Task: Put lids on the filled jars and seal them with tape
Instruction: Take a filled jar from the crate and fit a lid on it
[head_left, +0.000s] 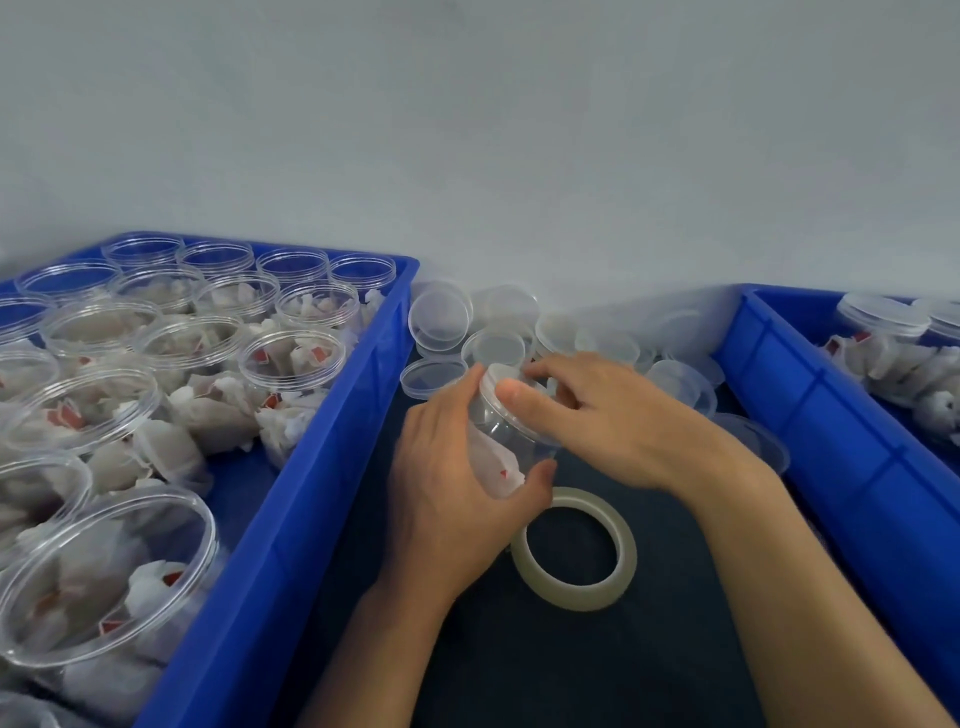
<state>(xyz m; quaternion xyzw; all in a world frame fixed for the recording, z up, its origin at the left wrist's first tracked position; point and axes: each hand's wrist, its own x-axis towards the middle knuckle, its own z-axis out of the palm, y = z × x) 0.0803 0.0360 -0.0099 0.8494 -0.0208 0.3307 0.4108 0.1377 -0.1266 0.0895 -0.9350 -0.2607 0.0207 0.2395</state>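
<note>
Lidding a filled jar

The left hand (457, 483) grips the clear plastic jar of white sachets (511, 441), tilted away; the right hand (597, 410) fingers (519, 397) curl over its clear round lid (497, 378).

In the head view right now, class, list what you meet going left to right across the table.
Left blue bin of open filled jars → left hand → held jar → right hand → right blue bin with lidded jars.

The left hand (457, 483) gripped a filled jar (511, 441) tilted over the dark surface (649, 649); the right hand (597, 415) held its lid (501, 384). A tape roll (574, 548) lay just beside, between two blue trays (332, 467).
</note>
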